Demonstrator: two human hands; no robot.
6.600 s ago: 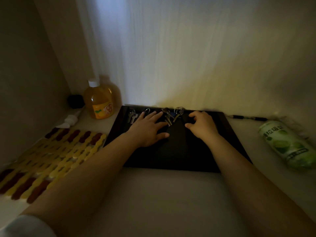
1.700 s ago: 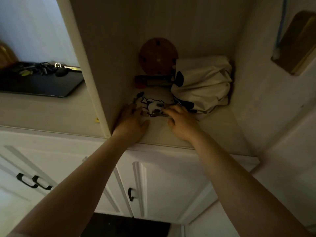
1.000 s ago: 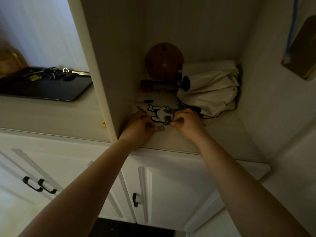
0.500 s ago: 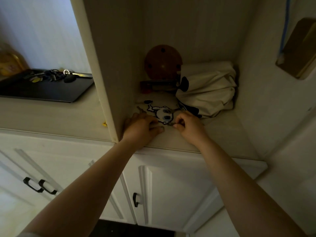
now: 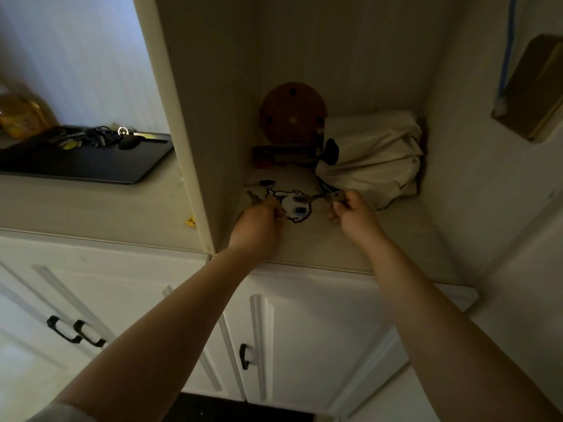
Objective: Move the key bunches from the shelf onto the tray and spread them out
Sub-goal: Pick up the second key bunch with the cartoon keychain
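A dim, pale cabinet alcove was seen, its shelf [image 5: 350, 239] holding a cream cloth bag [image 5: 371, 153] at the far right, while a dark tray [image 5: 91, 166] with key bunches [image 5: 94, 138] already heaped at its far edge lay on the counter to the left. On the shelf, one key bunch [image 5: 292, 205] with a white cartoon charm was being gathered: the left hand [image 5: 259, 223] was closed on the keys at its left end, and the right hand [image 5: 353, 214] was pinched on those at its right. The pick-up step was judged in hand; next, a lift and carry leftward round the partition [image 5: 182, 117] would be called for.

Shelf [image 5: 350, 242] right of the divider, tray [image 5: 91, 166] left.
I see keys [image 5: 97, 138] at the tray's back; bag [image 5: 374, 156] behind my hands.
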